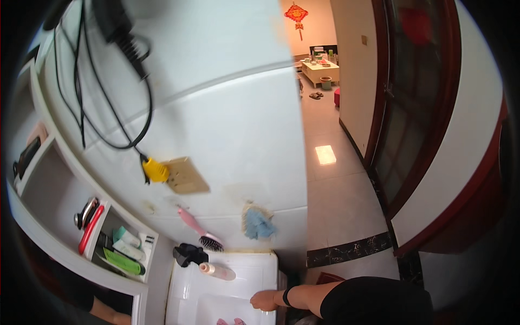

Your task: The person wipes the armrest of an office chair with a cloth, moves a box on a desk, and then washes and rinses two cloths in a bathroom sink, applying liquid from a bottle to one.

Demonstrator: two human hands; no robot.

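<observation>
My right hand (pixel 264 300) is over the front edge of a white ceramic washbasin (pixel 237 258), its fingers curled down. Whether anything is inside those fingers is hidden. A black band (pixel 287 296) circles the wrist. On the basin's top lies a pale pink bottle (pixel 221 272) on its side, with a black crumpled item (pixel 191 255) beside it. Pink pieces (pixel 231 321) show in the bowl at the picture's bottom edge; what they are is cut off. My left hand is out of view.
A pink hairbrush (pixel 199 229) and a blue cloth (pixel 259 224) hang on the tiled wall. A yellow plug (pixel 155 170) sits in a socket, its black cord looping upward. Shelves (pixel 61 174) with tubes stand left. A doorway opens onto tiled floor (pixel 345 199) and a low table (pixel 321 72).
</observation>
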